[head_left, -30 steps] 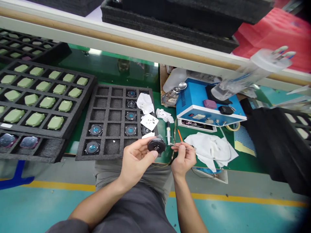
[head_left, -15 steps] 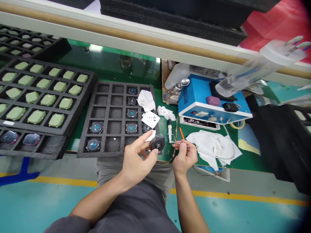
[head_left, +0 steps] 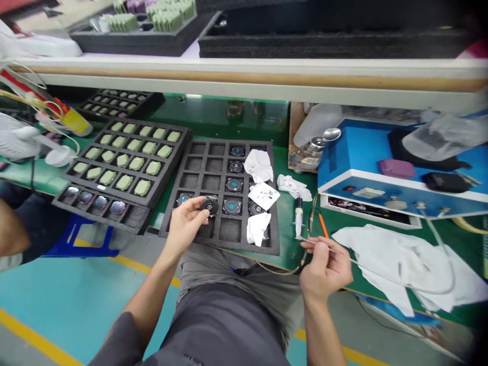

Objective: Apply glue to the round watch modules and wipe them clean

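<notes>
My left hand [head_left: 186, 223] pinches a round black watch case [head_left: 209, 205] by its edge, over the left part of the dark foam tray [head_left: 231, 230]. Several round watches with dark faces sit in the tray's compartments, among them a watch [head_left: 232, 206] in the third column. White wipes, one of them a crumpled wipe [head_left: 258, 165], lie on the tray's right column. My right hand [head_left: 326, 267] is closed around a thin metal pen-like tool [head_left: 335, 251] with a pale tube trailing from it. Its tip is close to a syringe [head_left: 298, 216] on the green bench.
A blue box-shaped device [head_left: 366, 168] with knobs stands at the right. White cloths [head_left: 385, 264] lie before it. A glass bottle [head_left: 310, 154] stands behind the syringe. To the left is a foam tray of green square cases [head_left: 142, 187]. Another person's arm [head_left: 13, 229] is at the far left.
My left hand has carried the watch case leftward, from beyond the tray's right edge to over its left columns. The view has turned left. My right hand still holds the tool near the syringe.
</notes>
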`<state>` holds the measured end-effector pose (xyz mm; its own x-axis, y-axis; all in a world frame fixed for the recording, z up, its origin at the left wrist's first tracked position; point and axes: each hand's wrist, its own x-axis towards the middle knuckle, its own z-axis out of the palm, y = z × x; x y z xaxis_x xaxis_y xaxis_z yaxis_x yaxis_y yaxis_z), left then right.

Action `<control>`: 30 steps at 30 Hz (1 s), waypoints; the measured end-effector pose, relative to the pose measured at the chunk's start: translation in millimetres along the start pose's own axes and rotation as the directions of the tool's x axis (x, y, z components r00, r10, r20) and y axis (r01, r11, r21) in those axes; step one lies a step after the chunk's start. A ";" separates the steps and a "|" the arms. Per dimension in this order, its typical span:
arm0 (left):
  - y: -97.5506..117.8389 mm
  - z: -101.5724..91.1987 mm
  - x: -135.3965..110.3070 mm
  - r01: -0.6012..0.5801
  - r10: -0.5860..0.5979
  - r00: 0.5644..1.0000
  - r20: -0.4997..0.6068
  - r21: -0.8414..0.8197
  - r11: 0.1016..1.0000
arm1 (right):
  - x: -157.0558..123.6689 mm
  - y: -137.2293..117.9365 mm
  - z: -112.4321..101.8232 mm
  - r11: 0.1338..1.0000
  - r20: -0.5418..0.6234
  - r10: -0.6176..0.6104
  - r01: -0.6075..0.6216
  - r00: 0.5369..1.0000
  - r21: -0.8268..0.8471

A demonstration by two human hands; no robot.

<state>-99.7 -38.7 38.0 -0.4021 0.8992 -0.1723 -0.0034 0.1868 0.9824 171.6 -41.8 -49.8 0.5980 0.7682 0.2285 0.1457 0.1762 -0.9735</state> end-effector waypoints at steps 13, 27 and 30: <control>17.4 -23.1 63.9 -0.115 0.126 0.992 -0.003 0.390 0.914 | 0.2 0.5 -8.5 0.999 0.064 0.038 -0.040 0.997 0.022; 51.7 -28.8 62.3 -0.174 0.148 0.982 0.115 0.851 0.495 | 0.5 3.3 -9.8 1.000 0.073 0.024 -0.023 0.997 -0.015; 63.7 -19.6 58.7 -0.183 0.244 0.963 0.117 0.946 0.268 | 1.0 2.1 -8.4 0.999 0.075 0.034 -0.034 0.997 -0.004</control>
<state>-141.4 18.3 91.9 -0.2804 0.9576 0.0653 0.9387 0.2594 0.2270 179.1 -45.8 -51.6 0.5416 0.8179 0.1942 0.1287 0.1476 -0.9806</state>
